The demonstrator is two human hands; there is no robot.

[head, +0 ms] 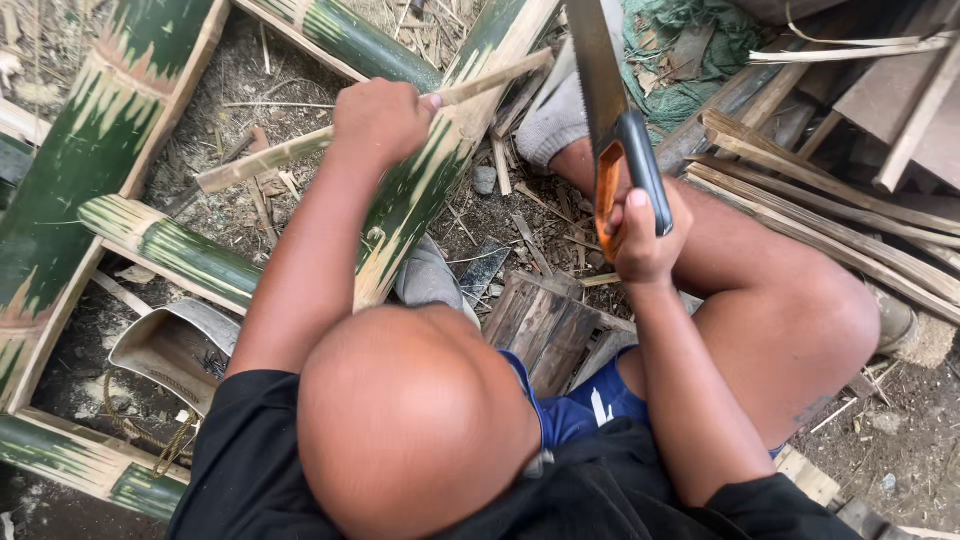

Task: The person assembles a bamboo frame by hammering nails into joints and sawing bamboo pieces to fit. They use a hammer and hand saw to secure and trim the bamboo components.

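Left hand [378, 122] is clenched round a thin bamboo strip [290, 148], which lies across a split green bamboo half [430, 190] right under the fist. Right hand [643, 238] grips a handsaw [612, 120], blade pointing up past it. Cut slats [830, 215] piled just right of it, wood block [545, 325] below.

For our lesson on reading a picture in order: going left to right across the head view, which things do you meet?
Wide green bamboo half → left hand gripping a thin bamboo strip → right hand on the saw handle → pile of split slats.
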